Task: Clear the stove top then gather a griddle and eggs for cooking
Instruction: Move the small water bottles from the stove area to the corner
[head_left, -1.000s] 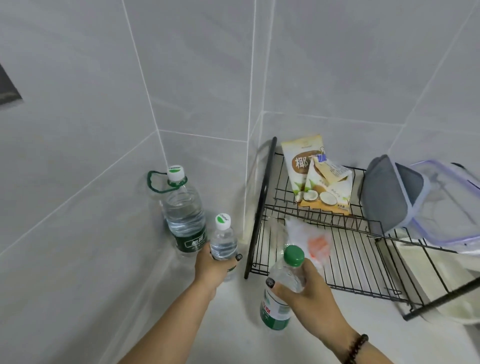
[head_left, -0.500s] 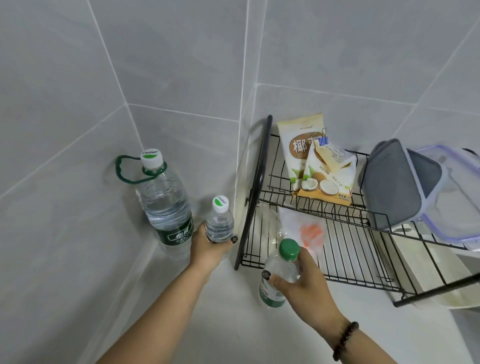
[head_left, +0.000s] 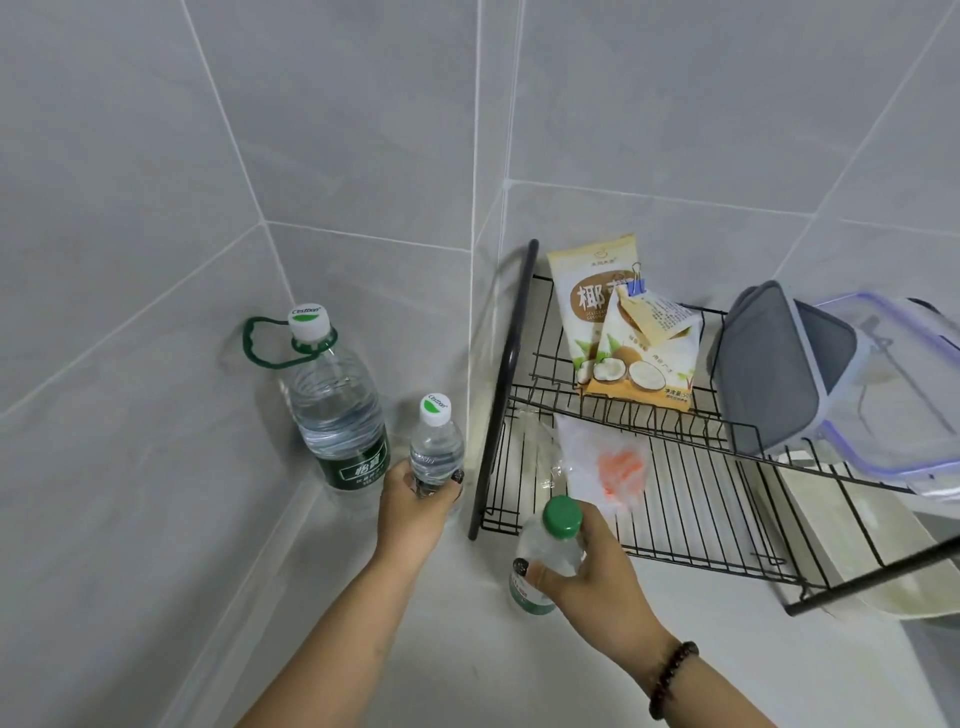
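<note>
Left hand (head_left: 415, 512) grips small bottle (head_left: 435, 447) upright, just beside large bottle (head_left: 337, 410). Right hand (head_left: 597, 571) grips green-capped bottle (head_left: 545, 556), upright, nearer the rack (head_left: 675, 519).

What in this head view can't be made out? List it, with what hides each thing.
- Stove top, griddle, eggs: none in the head view.
- Green-capped bottle: label mostly covered by the right hand.
- Small white-capped bottle: base hidden by the left hand.
- Clear lidded container: cut off by the right edge.
- Plastic bag on the wire rack: contents an orange blur.
</note>
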